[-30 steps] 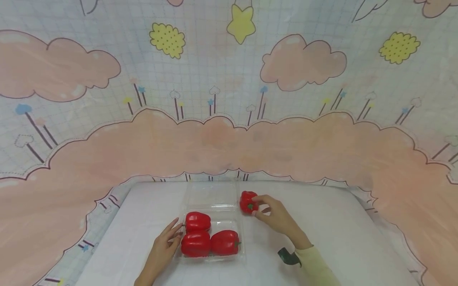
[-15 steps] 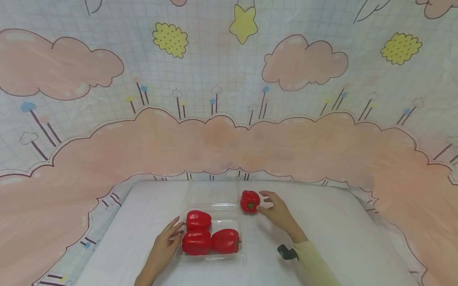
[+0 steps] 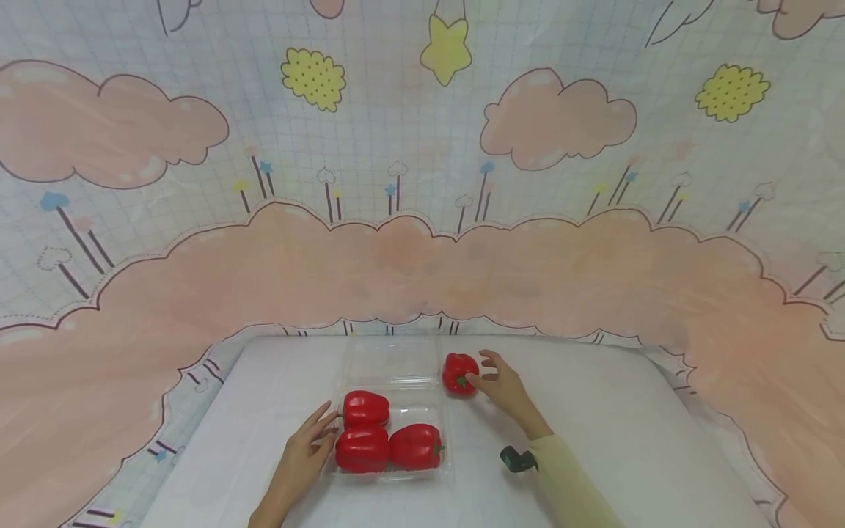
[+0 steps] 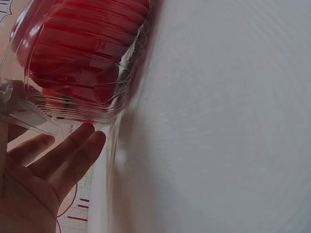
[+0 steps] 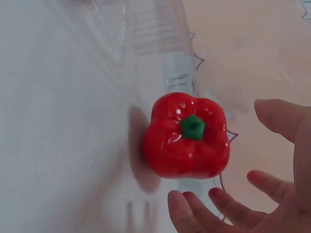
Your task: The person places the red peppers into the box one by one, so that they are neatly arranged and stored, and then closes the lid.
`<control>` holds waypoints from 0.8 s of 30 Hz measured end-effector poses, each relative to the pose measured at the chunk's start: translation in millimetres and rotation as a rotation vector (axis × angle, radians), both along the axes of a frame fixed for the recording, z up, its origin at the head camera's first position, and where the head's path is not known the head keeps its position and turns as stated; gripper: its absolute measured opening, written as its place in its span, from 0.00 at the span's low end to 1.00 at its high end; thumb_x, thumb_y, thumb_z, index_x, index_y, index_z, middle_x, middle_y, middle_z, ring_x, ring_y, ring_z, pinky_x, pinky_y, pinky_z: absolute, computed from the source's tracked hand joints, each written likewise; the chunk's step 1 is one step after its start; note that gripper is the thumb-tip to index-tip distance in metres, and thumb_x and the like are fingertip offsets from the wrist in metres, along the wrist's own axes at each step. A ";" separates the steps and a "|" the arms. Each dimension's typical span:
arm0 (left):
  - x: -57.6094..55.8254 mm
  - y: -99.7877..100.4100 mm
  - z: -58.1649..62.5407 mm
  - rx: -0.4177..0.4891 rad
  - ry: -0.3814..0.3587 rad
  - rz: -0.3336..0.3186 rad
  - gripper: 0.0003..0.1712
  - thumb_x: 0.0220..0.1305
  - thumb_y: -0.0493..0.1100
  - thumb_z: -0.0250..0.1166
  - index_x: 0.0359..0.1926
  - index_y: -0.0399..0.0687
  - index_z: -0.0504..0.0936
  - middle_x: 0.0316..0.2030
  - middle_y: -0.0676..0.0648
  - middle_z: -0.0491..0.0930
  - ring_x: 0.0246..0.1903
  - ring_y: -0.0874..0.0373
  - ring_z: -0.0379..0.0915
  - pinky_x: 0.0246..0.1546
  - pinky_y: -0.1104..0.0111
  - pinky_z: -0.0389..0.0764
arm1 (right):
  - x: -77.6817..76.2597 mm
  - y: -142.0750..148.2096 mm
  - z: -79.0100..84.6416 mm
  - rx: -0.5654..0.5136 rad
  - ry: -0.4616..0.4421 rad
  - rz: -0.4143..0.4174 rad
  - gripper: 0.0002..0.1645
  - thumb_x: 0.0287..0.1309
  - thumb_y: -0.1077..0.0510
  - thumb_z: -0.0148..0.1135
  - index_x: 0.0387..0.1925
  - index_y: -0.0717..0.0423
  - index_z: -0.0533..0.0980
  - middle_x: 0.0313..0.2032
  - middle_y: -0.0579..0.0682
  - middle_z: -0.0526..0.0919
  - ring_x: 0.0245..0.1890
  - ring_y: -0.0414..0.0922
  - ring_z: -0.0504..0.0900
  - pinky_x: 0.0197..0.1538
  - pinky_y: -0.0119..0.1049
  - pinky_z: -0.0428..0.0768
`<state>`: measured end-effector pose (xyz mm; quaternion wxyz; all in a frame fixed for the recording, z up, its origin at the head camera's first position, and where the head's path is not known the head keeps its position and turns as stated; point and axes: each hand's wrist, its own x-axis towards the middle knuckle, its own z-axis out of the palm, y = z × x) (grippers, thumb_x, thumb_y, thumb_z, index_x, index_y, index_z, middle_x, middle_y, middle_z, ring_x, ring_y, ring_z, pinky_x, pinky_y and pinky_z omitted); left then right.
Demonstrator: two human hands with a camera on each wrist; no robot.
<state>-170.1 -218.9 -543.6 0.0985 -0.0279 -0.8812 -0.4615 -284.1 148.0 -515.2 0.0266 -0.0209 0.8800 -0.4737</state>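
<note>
Three red bell peppers sit in the clear plastic clamshell box [image 3: 417,412]: one at the back left [image 3: 365,407], one at the front left, one at the front right. My left hand [image 3: 300,458] is at the box's left side; in the left wrist view its spread fingers [image 4: 73,150] reach the ribbed wall, though contact is hard to tell. A fourth bell pepper [image 3: 458,371] stands on the table right of the lid. Close to its right is my right hand [image 3: 505,389], fingers parted. In the right wrist view, a gap separates those fingers [image 5: 233,208] from the pepper [image 5: 189,158], its green stem facing the camera.
The box's transparent lid [image 3: 391,361] lies folded back behind its base. A white table [image 3: 614,425] extends to both sides. Behind it hangs a patterned cloth [image 3: 422,271] with clouds and stars. A dark green object [image 3: 517,460] is at the right wrist.
One second ago my right hand was around the fourth pepper's right side. It has since let go and drawn back slightly to the right. My left hand stays at the box.
</note>
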 end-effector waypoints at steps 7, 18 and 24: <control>0.3 -0.6 -1.4 0.008 0.004 -0.005 0.24 0.65 0.31 0.60 0.63 0.39 0.76 0.71 0.40 0.66 0.53 0.46 0.81 0.44 0.67 0.87 | -9.8 -9.9 -2.8 -0.024 -0.057 -0.029 0.47 0.56 0.39 0.67 0.72 0.48 0.59 0.64 0.64 0.71 0.59 0.62 0.77 0.49 0.50 0.87; 0.0 -0.8 -2.1 0.010 0.013 -0.006 0.24 0.65 0.31 0.60 0.62 0.39 0.76 0.70 0.40 0.66 0.52 0.46 0.82 0.44 0.66 0.87 | -17.8 -25.2 -12.1 -0.001 -0.093 -0.065 0.51 0.51 0.42 0.72 0.72 0.48 0.59 0.65 0.62 0.70 0.63 0.61 0.71 0.57 0.58 0.81; 1.1 -0.1 -0.6 0.002 0.006 0.000 0.24 0.65 0.31 0.60 0.62 0.40 0.76 0.70 0.40 0.67 0.53 0.46 0.82 0.45 0.66 0.87 | -19.6 -29.1 -20.1 -0.011 -0.095 -0.045 0.52 0.49 0.47 0.75 0.72 0.50 0.59 0.67 0.61 0.69 0.66 0.61 0.67 0.63 0.62 0.75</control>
